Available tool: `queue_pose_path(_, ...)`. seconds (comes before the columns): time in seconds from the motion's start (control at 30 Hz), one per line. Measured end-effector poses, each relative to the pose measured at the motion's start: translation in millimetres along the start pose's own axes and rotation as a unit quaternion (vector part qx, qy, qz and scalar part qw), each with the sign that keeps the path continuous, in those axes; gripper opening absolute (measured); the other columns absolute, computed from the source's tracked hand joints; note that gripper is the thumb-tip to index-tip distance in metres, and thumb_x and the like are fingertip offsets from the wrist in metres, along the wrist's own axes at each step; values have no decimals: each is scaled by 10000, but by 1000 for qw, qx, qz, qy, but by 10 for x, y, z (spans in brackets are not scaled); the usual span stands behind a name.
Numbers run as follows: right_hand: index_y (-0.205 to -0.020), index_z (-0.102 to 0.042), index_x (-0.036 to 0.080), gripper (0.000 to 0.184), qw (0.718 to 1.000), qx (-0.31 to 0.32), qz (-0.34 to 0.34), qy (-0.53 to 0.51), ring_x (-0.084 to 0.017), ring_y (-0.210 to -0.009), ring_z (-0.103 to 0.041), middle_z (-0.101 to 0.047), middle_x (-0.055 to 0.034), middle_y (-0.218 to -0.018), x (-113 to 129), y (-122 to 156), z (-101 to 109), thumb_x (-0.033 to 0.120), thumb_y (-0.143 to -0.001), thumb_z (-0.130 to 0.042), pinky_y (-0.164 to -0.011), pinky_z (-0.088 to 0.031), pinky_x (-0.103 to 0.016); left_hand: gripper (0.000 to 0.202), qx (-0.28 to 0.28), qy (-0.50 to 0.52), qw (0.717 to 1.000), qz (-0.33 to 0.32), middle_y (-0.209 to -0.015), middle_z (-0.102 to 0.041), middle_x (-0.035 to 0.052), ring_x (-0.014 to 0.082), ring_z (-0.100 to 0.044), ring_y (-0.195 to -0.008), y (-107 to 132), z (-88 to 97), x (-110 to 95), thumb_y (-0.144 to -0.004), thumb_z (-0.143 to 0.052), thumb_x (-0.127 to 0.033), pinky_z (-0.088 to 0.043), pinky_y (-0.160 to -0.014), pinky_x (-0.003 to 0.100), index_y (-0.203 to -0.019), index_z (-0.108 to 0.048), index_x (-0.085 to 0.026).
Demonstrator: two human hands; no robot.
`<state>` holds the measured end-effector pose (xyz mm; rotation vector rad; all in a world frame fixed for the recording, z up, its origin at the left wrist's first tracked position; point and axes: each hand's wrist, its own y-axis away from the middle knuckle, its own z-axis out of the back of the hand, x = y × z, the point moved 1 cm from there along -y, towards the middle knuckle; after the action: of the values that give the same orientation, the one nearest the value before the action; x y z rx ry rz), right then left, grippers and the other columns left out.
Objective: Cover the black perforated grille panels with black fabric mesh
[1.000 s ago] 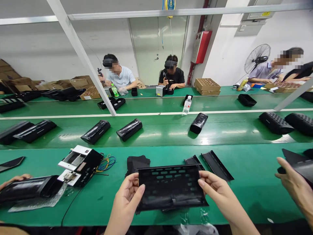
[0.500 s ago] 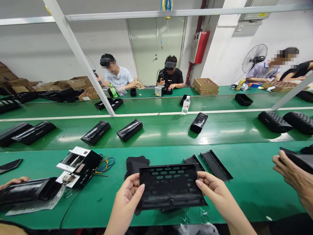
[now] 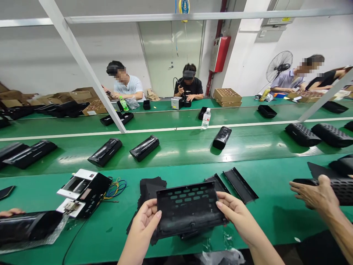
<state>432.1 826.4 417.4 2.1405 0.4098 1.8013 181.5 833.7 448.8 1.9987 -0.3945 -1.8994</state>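
Between my two hands I hold a black slotted plastic panel [image 3: 190,211] above the green table, its inner side facing me. My left hand [image 3: 146,221] pinches its left edge, thumb in front. The right edge is gripped by my right hand [image 3: 234,211], also with the thumb in front. A stack of thin black sheets [image 3: 149,187] lies behind and to the left, partly hidden by the panel. Past my right hand, a long black plastic cover [image 3: 241,185] and a shorter black piece [image 3: 216,182] rest on the table.
A white-and-black machine [image 3: 84,193] with coiled cables stands left. A neighbour's hand [image 3: 317,195] on the right holds a black perforated part. Black housings [image 3: 145,148] sit on the conveyor [image 3: 182,151]. A metal post [image 3: 82,66] rises at left. Several people work opposite.
The view has shifted slightly. I still hold the panel, now tilted a little with its right side higher. The neighbour's hand at right has moved inward with a perforated part.
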Motion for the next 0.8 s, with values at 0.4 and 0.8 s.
queue_pose_path(0.4,-970,-570,179,420,997,-1,-17,-79,-114,-493,-514,-629,-24,-699,-169,-18,28,439,-644,-622,-481,-424,-241,473,27,14,999,31,-869,-631,31,166,-588,-782,-64,-50,57,-564,-646,-399,-475,-682,253,-965,-482,-210)
queue_pose_path(0.8,-816,-640,202,331,917,-256,-38,-303,-90,-510,-569,-669,7,-759,-1427,29,620,268,-512,-751,-457,-469,-193,528,38,-226,973,31,-816,-598,56,178,-573,-646,-541,242,523,-602,-494,-548,-458,-591,282,-981,-499,-180)
